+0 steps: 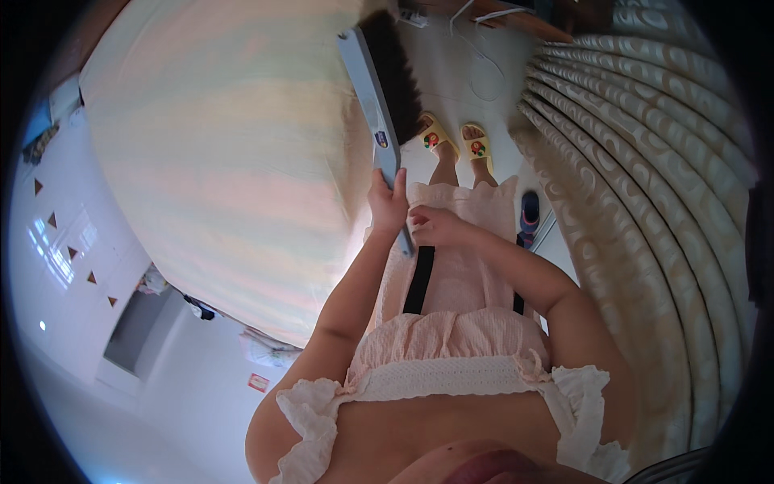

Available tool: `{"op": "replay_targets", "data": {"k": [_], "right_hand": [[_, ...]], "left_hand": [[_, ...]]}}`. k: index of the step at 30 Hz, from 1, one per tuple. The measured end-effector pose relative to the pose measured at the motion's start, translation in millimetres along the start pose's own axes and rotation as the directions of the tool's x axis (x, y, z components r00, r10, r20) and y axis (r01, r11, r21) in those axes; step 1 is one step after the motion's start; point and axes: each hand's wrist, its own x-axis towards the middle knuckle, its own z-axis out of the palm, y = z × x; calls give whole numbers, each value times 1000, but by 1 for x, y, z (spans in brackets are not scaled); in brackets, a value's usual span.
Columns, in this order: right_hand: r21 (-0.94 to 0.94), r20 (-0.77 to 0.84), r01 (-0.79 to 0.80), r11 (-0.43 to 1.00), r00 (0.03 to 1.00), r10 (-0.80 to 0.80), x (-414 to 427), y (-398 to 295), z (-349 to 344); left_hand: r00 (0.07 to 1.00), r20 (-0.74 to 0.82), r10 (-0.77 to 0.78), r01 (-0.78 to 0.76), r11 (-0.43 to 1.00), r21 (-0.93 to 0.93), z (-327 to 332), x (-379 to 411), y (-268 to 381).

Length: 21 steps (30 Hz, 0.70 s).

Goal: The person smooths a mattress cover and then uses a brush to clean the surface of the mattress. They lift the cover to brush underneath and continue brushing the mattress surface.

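Note:
My left hand (388, 206) grips the grey plastic handle of a bed brush (376, 109). The brush points away from me, its dark bristles facing right and an oval label on its side. The butt of the handle sticks out below my fist. Close to the right of that lower end is my right hand (442, 226), its fingers curled in front of my pink dress (462, 266). Whether those fingers touch the handle or pinch something small cannot be made out. Left of the brush spreads a bed (230, 163) with a pale striped sheet.
Patterned beige curtains (653, 181) hang along the right. My feet stand in yellow slippers (478, 148) on the pale floor between bed and curtains. A dark shoe (530, 212) lies near the curtain. White cables (484, 66) trail below wooden furniture (526, 24). A black strap (419, 281) hangs before me.

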Motion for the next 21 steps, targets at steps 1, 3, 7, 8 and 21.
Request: {"op": "replay_targets", "data": {"k": [1, 3, 7, 8, 21], "right_hand": [[-18, 57, 73, 997, 996, -72, 1, -9, 4], [31, 4, 3, 1000, 1000, -4, 9, -28, 12], [-31, -288, 34, 999, 957, -41, 35, -69, 16], [-116, -330, 21, 993, 942, -58, 47, -83, 9], [-889, 170, -58, 455, 880, 444, 87, -81, -2]], "left_hand": [[994, 35, -104, 109, 978, -180, -1, -3, 19], [994, -47, -95, 73, 936, -345, -5, -5, 32], [976, -218, 25, -132, 861, -491, -31, 8, 41], [950, -298, 96, -238, 842, -485, -37, 13, 32], [817, -146, -558, 393, 725, -566, -25, -132, -181]]}}
